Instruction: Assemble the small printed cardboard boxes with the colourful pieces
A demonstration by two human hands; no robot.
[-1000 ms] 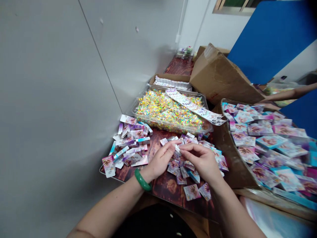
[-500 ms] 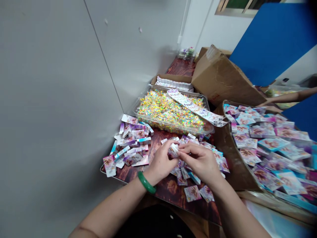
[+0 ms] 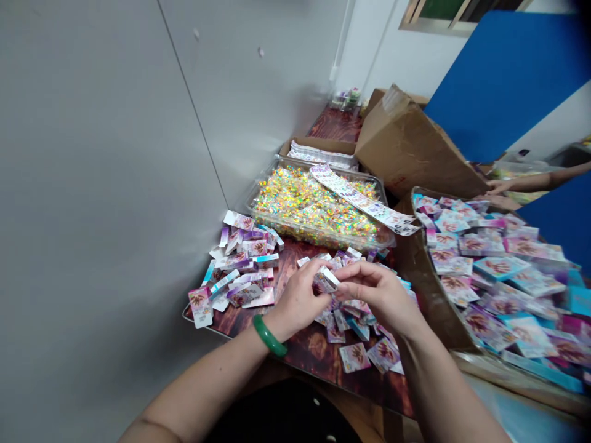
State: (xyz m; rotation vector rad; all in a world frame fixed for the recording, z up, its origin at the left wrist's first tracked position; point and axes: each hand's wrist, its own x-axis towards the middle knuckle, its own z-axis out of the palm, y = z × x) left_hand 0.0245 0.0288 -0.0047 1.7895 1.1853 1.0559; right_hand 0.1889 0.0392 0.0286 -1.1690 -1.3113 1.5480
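Observation:
My left hand [image 3: 302,300], with a green bangle [image 3: 269,336] at its wrist, is closed around a small printed cardboard box [image 3: 325,281]. The fingers of my right hand [image 3: 378,295] touch the right end of that box, thumb and forefinger close together at its white edge. Below and around both hands lies a pile of similar small boxes [image 3: 354,358] in purple, pink and blue. To the left is another heap of small boxes [image 3: 252,261], some with end flaps standing up. My palms hide part of the held box.
Beyond my hands stands a clear plastic tray [image 3: 318,234] of small shiny packets, with a printed strip [image 3: 360,200] lying across it. A large carton [image 3: 418,277] full of small boxes is at the right. A grey wall [image 3: 115,184] bounds the left. Another person's hand [image 3: 503,184] shows behind.
The small box in my left hand has turned a little, showing its white end more clearly. My right fingers have shifted slightly at that end. The view has moved a little.

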